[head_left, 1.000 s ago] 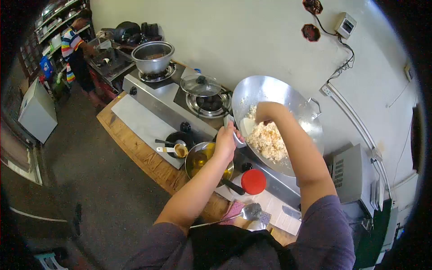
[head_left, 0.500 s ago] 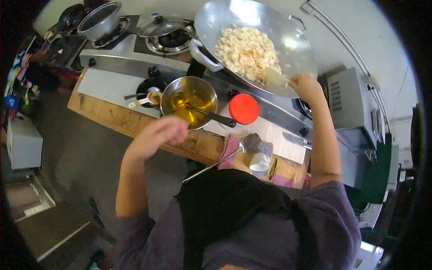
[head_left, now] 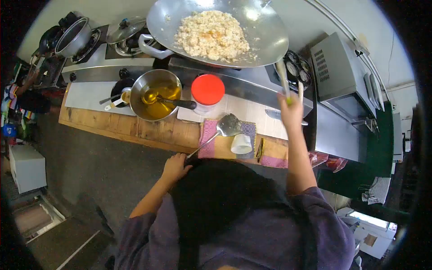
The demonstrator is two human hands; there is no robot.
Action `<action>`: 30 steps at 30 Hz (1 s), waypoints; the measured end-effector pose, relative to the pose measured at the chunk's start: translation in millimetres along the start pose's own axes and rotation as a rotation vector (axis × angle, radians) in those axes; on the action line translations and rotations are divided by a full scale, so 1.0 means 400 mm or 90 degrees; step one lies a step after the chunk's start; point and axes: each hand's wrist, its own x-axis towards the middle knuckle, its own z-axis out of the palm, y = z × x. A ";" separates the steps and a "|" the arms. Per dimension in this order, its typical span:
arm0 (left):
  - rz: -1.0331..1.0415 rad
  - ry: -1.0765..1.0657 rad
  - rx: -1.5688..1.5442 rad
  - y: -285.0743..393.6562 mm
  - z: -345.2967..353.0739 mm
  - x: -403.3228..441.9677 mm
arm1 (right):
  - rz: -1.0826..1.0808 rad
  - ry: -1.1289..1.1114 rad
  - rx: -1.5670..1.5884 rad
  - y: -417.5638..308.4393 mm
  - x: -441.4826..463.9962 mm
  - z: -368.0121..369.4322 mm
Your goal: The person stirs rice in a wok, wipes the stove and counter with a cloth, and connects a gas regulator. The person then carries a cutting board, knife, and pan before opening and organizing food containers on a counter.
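Observation:
My right hand [head_left: 292, 110] is closed around a pale spatula [head_left: 282, 74], whose blade points up beside the wok's right rim, blurred a little. The large metal wok [head_left: 265, 40] holds a crumbly whitish mash [head_left: 211, 40] with an orange patch on top. At the counter's front edge, my left hand [head_left: 177, 168] is closed over the handle end of a metal wok turner [head_left: 229, 125]. The turner's head rests on a folded cloth [head_left: 208, 140], near a white cup [head_left: 241, 144] tipped on its side.
A metal bowl of yellow oil [head_left: 155, 112] with a black-handled ladle [head_left: 184, 104] stands left of a red-lidded jar [head_left: 208, 90]. A knife [head_left: 273, 114] lies on cardboard at right. Pots and a glass lid [head_left: 127, 29] sit on burners at left; a person [head_left: 27, 94] is far left.
My right hand has drawn the spatula out of the mash to the right of the wok. My left hand has come down from beside the oil bowl to the turner's handle.

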 end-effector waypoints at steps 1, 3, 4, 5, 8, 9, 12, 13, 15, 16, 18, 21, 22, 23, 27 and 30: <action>-0.060 -0.010 -0.034 0.015 0.023 0.006 | 0.023 -0.081 0.047 0.053 -0.036 0.021; -0.182 -0.018 -0.099 0.038 0.060 0.020 | 0.039 -0.242 0.043 0.098 -0.140 0.069; -0.172 0.015 -0.106 0.045 0.067 0.014 | 0.026 -0.298 0.065 0.113 -0.185 0.086; -0.162 0.049 -0.111 0.049 0.074 -0.003 | 0.015 -0.354 0.089 0.126 -0.230 0.103; -0.166 0.127 -0.108 0.116 0.014 -0.063 | -0.119 -0.396 0.120 0.134 -0.276 0.110; -0.173 0.147 -0.103 0.154 -0.024 -0.101 | -0.138 -0.415 0.133 0.137 -0.288 0.110; -0.224 0.162 -0.147 0.205 -0.126 -0.223 | -0.187 -0.345 0.245 0.189 -0.308 0.157; -0.301 0.121 -0.115 0.242 -0.188 -0.260 | -0.185 -0.335 0.276 0.191 -0.309 0.159; -0.384 0.084 -0.078 0.299 -0.289 -0.341 | -0.200 -0.344 0.306 0.203 -0.304 0.162; -0.388 0.090 -0.068 0.312 -0.329 -0.377 | -0.207 -0.344 0.321 0.208 -0.297 0.164; -0.391 0.103 -0.071 0.355 -0.418 -0.427 | -0.189 -0.390 0.308 0.213 -0.285 0.156; -0.394 0.204 -0.118 0.422 -0.548 -0.441 | -0.203 -0.428 0.304 0.230 -0.279 0.143; -0.414 0.241 -0.205 0.434 -0.593 -0.428 | -0.213 -0.434 0.304 0.233 -0.280 0.139; -0.432 0.276 -0.292 0.441 -0.643 -0.406 | -0.194 -0.435 0.324 0.226 -0.281 0.125; -0.317 0.320 -0.057 0.387 -0.837 -0.238 | -0.125 -0.363 0.384 0.183 -0.270 0.024; -0.122 0.415 0.125 0.305 -0.935 -0.026 | -0.125 -0.242 0.371 0.128 -0.216 -0.082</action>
